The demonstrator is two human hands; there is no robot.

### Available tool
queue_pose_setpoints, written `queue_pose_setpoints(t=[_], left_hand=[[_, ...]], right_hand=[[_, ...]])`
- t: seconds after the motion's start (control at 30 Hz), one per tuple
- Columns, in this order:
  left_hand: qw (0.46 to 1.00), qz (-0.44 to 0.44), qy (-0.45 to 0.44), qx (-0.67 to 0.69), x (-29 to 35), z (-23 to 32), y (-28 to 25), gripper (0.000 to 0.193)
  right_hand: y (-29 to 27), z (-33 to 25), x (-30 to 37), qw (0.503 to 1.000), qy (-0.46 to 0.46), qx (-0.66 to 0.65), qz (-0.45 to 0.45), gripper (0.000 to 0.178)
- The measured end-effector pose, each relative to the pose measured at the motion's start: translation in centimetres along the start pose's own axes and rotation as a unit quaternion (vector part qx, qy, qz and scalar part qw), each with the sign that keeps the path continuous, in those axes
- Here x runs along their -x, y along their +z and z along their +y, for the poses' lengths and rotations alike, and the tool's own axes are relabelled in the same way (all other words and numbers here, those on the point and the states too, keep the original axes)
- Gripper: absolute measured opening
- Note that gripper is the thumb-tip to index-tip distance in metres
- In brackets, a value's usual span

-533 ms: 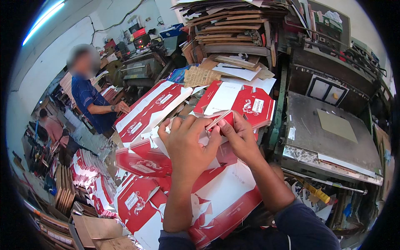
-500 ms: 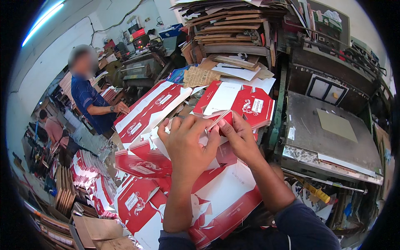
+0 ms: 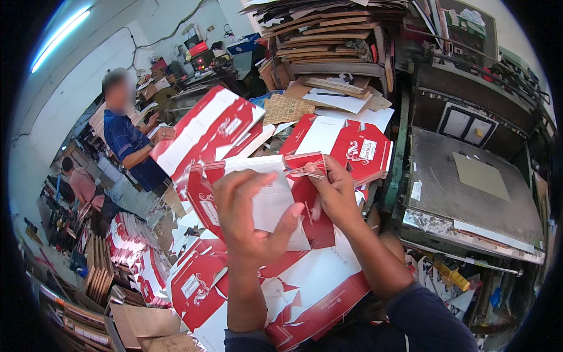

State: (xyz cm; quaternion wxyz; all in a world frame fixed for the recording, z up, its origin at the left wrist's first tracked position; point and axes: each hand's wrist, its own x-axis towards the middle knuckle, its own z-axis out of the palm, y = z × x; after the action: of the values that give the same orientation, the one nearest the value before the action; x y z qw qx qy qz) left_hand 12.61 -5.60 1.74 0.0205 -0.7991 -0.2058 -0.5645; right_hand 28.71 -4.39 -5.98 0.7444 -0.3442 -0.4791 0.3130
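Observation:
A stack of red and white printed carton blanks (image 3: 271, 202) stands tilted up in front of me, its layered edges showing at the left. My left hand (image 3: 249, 214) is in front of its white panel, fingers and thumb spread apart. Whether the palm touches the card is hard to see. Near the upper right corner of the stack, my right hand (image 3: 333, 190) pinches several thin pale strands (image 3: 306, 170) between thumb and fingers. The strands cross the red end of the stack; their material cannot be made out.
More cut carton blanks (image 3: 328, 293) lie beneath my arms. Another stack (image 3: 368, 138) sits beyond my right hand. At the left, a person in blue (image 3: 126, 138) handles a tilted stack (image 3: 202, 135). A metal press bed (image 3: 434, 193) borders the right side.
The stack before me has come up and tilted toward my hands. My left hand has opened away from the strands, which now spread out. The other person's stack has been raised.

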Motion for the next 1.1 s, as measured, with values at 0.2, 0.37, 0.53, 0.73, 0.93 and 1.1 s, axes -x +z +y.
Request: queue_pose_setpoints(t=[0.2,0.37,0.53,0.73,0.93,1.1], left_hand=[[0.989,-0.123,-0.082,-0.016,1.2,-2.3,1.1,0.042],[0.991,-0.096,0.014,-0.093,2.2,-1.8,1.4,0.022],[0.998,-0.020,-0.064,0.023,2.6,-2.7,1.8,0.014],[0.996,0.076,-0.035,0.013,4.8,-2.1,2.6,0.011],[0.961,0.106,-0.190,0.171,4.2,-2.9,2.7,0.010],[0.992,0.113,-0.004,0.056,4.9,-3.0,2.7,0.011]], right_hand=[[1.0,-0.5,0.8,0.998,0.005,-0.051,-0.029,0.023],[2.1,-0.9,1.1,0.998,-0.039,0.026,0.034,0.024],[1.3,2.4,1.1,0.980,-0.137,0.101,0.104,0.028],[3.4,1.5,1.6,0.994,-0.053,0.043,0.086,0.028],[4.1,3.1,1.2,0.980,-0.158,0.072,0.095,0.023],[3.3,2.7,0.9,0.994,-0.069,0.043,0.080,0.025]])
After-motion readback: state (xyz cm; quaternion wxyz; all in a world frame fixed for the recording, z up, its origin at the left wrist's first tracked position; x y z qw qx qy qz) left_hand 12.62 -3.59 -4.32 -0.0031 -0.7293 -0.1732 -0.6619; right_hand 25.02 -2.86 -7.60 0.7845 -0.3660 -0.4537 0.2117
